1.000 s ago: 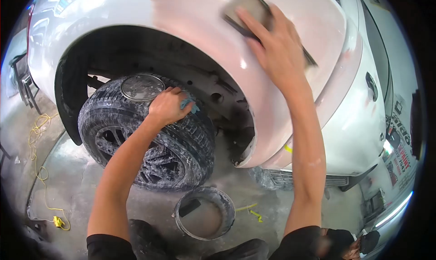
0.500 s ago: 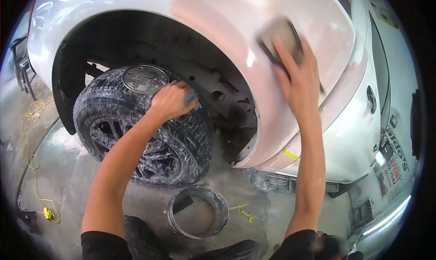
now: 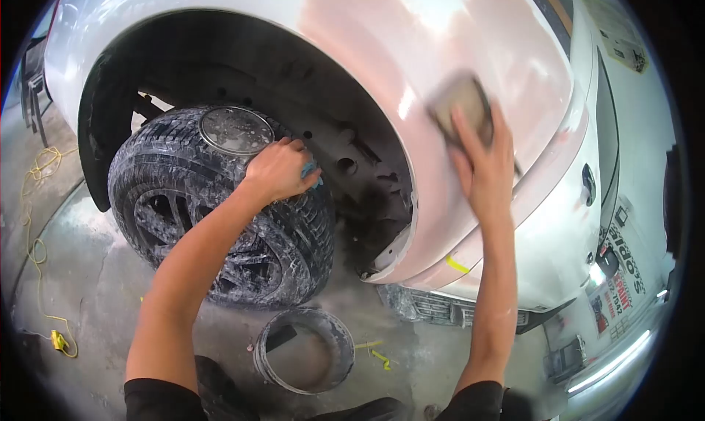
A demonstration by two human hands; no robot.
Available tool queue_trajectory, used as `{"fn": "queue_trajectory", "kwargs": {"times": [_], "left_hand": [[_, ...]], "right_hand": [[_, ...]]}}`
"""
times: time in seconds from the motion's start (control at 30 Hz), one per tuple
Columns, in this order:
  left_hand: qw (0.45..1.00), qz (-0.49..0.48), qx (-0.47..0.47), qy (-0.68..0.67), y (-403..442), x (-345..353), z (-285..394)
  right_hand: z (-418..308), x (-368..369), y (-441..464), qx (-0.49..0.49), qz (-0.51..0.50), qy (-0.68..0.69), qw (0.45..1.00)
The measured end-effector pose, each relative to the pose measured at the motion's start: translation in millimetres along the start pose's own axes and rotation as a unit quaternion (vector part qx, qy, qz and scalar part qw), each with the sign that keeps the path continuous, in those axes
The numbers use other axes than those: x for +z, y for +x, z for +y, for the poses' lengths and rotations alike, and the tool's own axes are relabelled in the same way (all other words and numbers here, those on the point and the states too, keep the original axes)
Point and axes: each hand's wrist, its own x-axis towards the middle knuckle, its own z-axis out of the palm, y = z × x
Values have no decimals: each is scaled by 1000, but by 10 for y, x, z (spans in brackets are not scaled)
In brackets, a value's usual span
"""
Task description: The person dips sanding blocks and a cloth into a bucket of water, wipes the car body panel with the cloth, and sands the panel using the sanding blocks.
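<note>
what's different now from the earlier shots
The right hand has moved the blurred hand pad down the pinkish fender, nearer the yellow strip. Nothing was visibly taken hold of or let go. The left hand stays on the tire with the blue scrap, beside the round lid.

Block (image 3: 464,111) was tan-grey, dark-edged, blurred; lay tilted against the fender (image 3: 367,42). Fender was white with pinkish patches, curved above the tire (image 3: 165,153). Blue cloth (image 3: 312,174) was bunched near the tread.
</note>
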Motion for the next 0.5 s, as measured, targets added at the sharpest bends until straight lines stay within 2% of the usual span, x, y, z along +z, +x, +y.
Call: {"fn": "queue_trajectory", "kwargs": {"times": [0.1,0.13,0.23,0.4,0.5], "left_hand": [[1000,0,7,-3,-20,5,25],[1000,-4,8,3,-35,30,-2],[1000,1,14,19,-45,58,-28],[1000,1,8,6,-28,53,-27],[999,-29,-15,-6,14,-22,14]], "right_hand": [[-81,55,976,-36,86,-4,996],[-102,51,1139,-23,80,-15,996],[-58,-19,868,-17,50,-12,999],[107,8,-755,44,-7,1,999],[46,21,-351,24,18,-12,999]]}}
